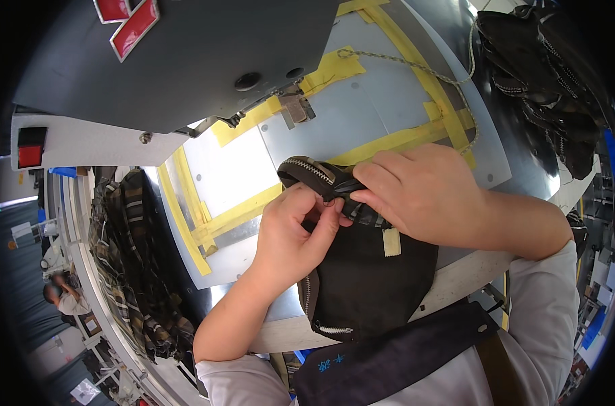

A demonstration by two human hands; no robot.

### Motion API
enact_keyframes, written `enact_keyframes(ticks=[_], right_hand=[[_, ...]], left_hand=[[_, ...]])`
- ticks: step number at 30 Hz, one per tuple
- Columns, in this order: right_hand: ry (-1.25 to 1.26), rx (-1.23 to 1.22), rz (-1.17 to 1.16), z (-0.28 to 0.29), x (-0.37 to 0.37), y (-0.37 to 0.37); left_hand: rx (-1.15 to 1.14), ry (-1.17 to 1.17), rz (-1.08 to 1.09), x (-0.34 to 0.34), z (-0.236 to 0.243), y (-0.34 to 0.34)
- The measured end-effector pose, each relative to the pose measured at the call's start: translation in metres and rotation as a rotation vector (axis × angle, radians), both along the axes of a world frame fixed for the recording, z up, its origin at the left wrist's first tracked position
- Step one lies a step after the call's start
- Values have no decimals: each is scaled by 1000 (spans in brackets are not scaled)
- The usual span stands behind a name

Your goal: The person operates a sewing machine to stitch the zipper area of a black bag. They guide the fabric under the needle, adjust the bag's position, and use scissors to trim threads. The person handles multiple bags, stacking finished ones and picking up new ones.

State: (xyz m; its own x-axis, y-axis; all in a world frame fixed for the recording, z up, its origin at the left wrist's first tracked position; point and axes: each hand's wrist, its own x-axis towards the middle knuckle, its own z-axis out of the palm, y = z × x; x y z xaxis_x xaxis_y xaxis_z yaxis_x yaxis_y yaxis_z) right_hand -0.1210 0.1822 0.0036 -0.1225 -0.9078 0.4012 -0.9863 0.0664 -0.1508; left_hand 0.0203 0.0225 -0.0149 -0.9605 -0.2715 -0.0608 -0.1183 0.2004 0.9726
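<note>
A dark cloth piece (382, 284) with metal zippers hangs over the near edge of the worktable, its upper end bunched between my hands. One zipper (307, 166) curves along the top fold, and a small pale tag (392, 242) shows on the cloth below my right fingers. My left hand (290, 233) is closed, with thumb and fingers pinching the cloth's edge just under the zipper. From the right, my right hand (422, 193) grips the same folded edge, close to my left fingertips. Exactly what lies between the fingertips is partly hidden.
A grey sewing machine head (206, 68) overhangs the table at the upper left. Yellow tape (389, 142) marks the pale plate, and a thin cord (416, 65) lies across it. Dark zippered pieces (558, 81) are heaped right; plaid cloth (128, 257) hangs left. Another person (71, 301) sits far left.
</note>
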Motion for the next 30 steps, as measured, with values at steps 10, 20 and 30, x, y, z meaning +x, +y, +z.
enact_keyframes(ticks=[10, 20, 30], right_hand=[[-3, 87, -18, 2, 2, 0], [-82, 36, -6, 0, 0, 0], [-67, 29, -42, 1, -2, 2]], left_hand=[[-269, 34, -54, -2, 10, 3], [-75, -38, -72, 2, 3, -2], [87, -70, -5, -2, 6, 0]])
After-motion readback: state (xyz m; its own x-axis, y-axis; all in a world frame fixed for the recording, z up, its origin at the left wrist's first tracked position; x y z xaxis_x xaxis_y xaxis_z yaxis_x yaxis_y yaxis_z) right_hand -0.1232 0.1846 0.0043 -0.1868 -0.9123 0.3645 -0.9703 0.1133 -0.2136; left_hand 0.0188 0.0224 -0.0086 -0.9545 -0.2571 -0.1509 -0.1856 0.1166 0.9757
